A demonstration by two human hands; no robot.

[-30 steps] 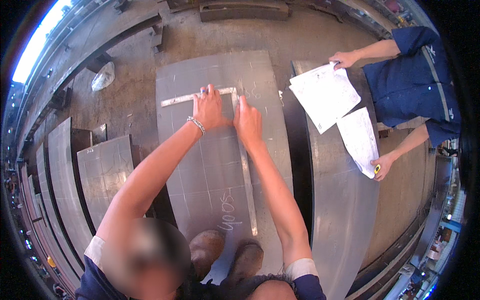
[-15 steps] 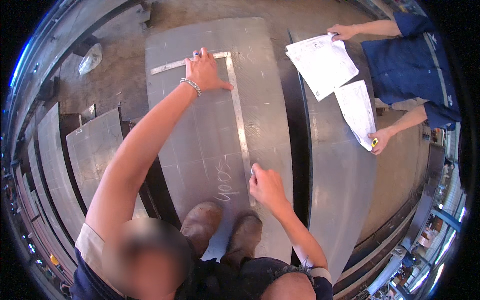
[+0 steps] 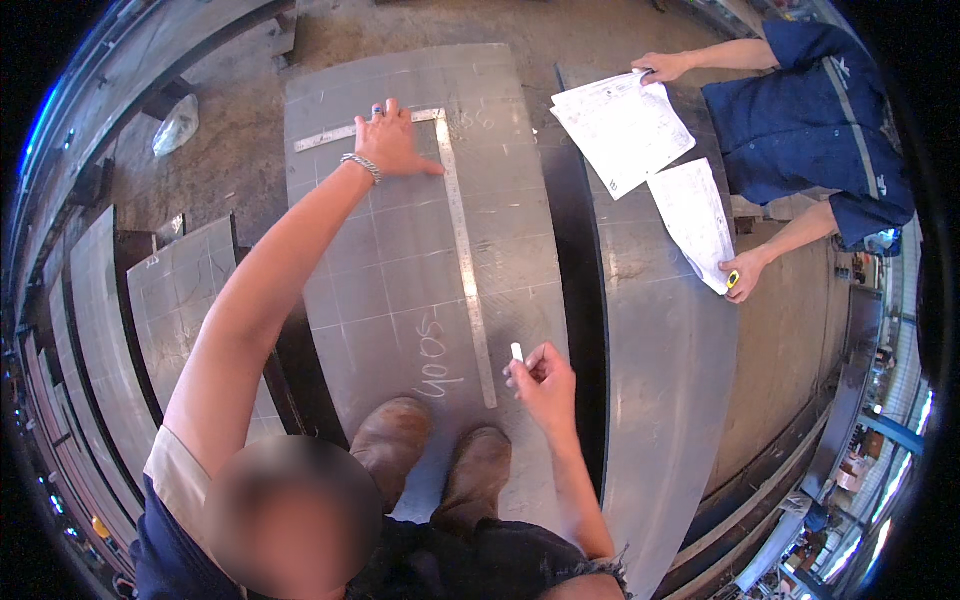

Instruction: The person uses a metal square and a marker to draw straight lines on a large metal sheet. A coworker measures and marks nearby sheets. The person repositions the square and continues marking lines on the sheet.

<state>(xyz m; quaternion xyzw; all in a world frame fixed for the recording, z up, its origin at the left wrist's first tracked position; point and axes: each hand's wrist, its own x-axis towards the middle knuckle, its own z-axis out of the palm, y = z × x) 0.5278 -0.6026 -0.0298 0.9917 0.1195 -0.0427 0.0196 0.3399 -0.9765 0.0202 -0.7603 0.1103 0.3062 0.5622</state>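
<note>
A large grey steel plate (image 3: 390,240) lies under my boots, with thin chalk lines and handwritten chalk marks on it. On its far part rests a metal framing square (image 3: 462,240), its short arm pointing left and its long arm running toward me. My left hand (image 3: 388,143) presses on the square near its corner, fingers spread, thumb against the long arm. Off to the right of the long arm's near end, my right hand (image 3: 545,385) pinches a white stick of chalk (image 3: 517,352), tip up and clear of the square.
Across a dark gap to the right lies another steel plate (image 3: 660,400). A co-worker in dark blue (image 3: 800,110) holds paper drawings (image 3: 625,130) over it, with a yellow tape measure (image 3: 733,278) in one hand. More plates (image 3: 185,300) lie left; a clear plastic bag (image 3: 177,127) sits beyond them.
My right hand has moved off the long arm of the square, to its right, and the chalk now shows upright. My left hand stays on the square. The whole view has shifted slightly.
</note>
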